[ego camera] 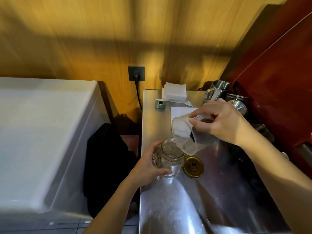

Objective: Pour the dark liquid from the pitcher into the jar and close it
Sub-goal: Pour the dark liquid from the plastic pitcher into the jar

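Pitcher [187, 132], clear, thin-walled and probably light and slippery, tipped over the glass jar [170, 154] on the steel counter [211, 191], right hand [221, 120] grasping its base; left hand [148, 166] wrapped around the fragile jar, gold lid [193, 167] just beside

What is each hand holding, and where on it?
Left hand grips the jar around its side by the handle; right hand holds the tilted pitcher around its base end.

steel counter [219, 191], jar [170, 157], lid [193, 167], napkins [173, 93]
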